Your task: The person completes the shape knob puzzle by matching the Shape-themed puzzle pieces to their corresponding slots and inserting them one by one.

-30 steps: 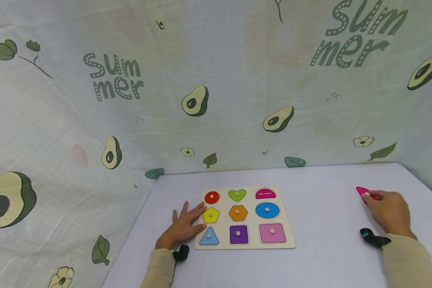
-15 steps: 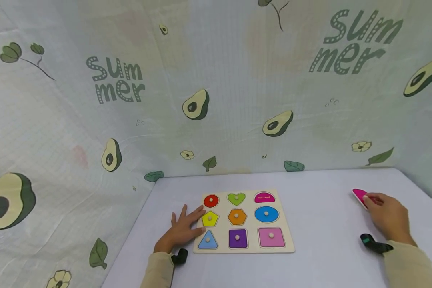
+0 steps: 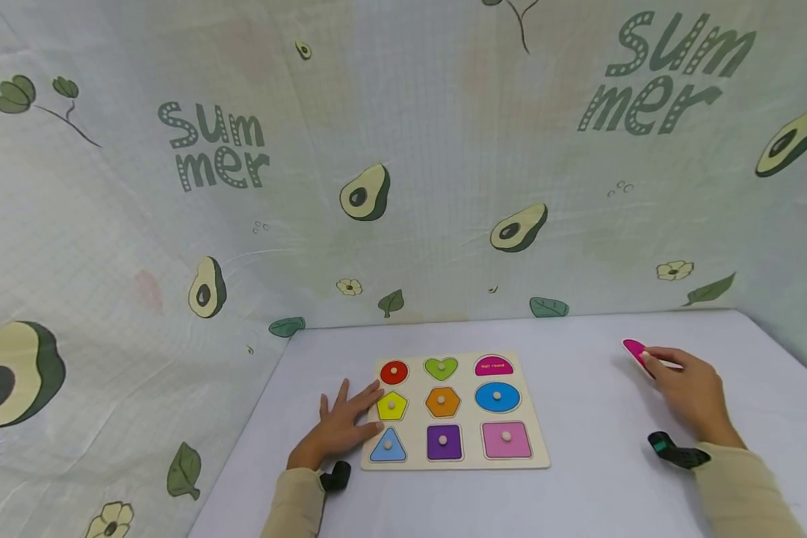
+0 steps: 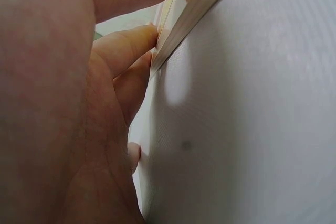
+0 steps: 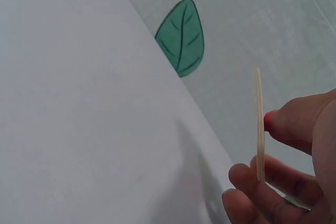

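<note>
Magenta half-round piece point(image 3: 635, 351) sits in the grip of the right hand point(image 3: 689, 392), off to the right of the table and well apart from the puzzle board point(image 3: 454, 457). In the head view the piece sticks out past the fingertips, tilted, with its far end lifted off the white tabletop point(image 3: 592, 418). The right wrist view shows the piece point(image 5: 258, 124) edge-on as a thin pale wooden slab standing nearly upright, pinched between the thumb point(image 5: 294, 121) on one face and the curled fingers point(image 5: 252, 192) on the other.

On the board, the half-round recess point(image 3: 494, 365) at the top right is open, showing a magenta floor with small lettering. The other eight spaces hold pegged pieces: red circle point(image 3: 394, 372), green heart point(image 3: 441, 368), yellow pentagon point(image 3: 392, 406), orange hexagon point(image 3: 442, 402), blue oval point(image 3: 497, 397), blue triangle point(image 3: 388, 445), purple square point(image 3: 444, 441) and pink square point(image 3: 506, 439).

The left hand point(image 3: 339, 430) lies flat on the table at the board's left edge, fingers straight and spread, the tips touching the board near the pentagon and triangle. In the left wrist view, fingers point(image 4: 126, 45) press against the board's pale edge point(image 4: 194, 19).

Behind the table hangs a cloth backdrop point(image 3: 403, 149) printed with avocados, leaves and the word "Summer"
</note>
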The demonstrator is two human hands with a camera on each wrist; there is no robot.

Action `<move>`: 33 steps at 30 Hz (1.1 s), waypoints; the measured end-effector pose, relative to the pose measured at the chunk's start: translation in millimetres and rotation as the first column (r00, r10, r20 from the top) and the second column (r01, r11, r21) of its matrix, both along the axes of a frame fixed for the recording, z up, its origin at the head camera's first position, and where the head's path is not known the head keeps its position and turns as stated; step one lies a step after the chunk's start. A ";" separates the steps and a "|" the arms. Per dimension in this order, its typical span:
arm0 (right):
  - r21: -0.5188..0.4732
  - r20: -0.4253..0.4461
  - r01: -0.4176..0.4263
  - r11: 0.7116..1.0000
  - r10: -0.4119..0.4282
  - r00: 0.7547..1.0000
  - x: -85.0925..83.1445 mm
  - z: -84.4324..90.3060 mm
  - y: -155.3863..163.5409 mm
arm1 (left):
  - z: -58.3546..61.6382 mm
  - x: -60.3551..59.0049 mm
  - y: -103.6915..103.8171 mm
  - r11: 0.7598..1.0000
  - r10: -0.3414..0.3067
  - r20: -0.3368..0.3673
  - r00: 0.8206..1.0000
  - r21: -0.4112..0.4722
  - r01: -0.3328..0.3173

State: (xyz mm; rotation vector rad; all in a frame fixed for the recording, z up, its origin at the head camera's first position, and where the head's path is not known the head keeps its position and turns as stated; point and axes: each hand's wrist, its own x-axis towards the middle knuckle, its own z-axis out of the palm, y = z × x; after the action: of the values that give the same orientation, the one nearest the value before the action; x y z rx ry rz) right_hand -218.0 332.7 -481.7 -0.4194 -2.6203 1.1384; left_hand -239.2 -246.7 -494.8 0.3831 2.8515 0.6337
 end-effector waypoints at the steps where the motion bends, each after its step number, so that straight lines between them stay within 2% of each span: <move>1: -0.002 0.001 -0.008 1.000 0.008 1.000 -0.4 0.6 -3.2 | 0.5 0.0 0.5 1.000 -0.003 -0.003 1.000 0.005 0.003; 10: -0.034 0.008 -0.093 0.995 0.093 0.996 -4.1 4.5 -31.9 | 0.3 -0.4 0.8 1.000 0.008 -0.007 1.000 -0.003 -0.008; 19: -0.027 0.042 -0.220 0.975 0.221 0.974 -6.4 8.1 -58.1 | -0.7 -1.4 0.0 1.000 0.002 -0.008 1.000 -0.001 -0.002; 33: -0.008 0.005 -0.263 0.965 0.263 0.965 -15.8 4.8 -93.1 | 0.9 -0.1 0.7 1.000 0.008 -0.002 1.000 -0.003 -0.008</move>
State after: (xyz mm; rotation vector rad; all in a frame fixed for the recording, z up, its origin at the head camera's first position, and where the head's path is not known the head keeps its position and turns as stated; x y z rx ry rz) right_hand -233.8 239.6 -476.9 -0.0757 -2.7384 1.2243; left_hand -239.2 -246.0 -493.9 0.3718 2.8568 0.6309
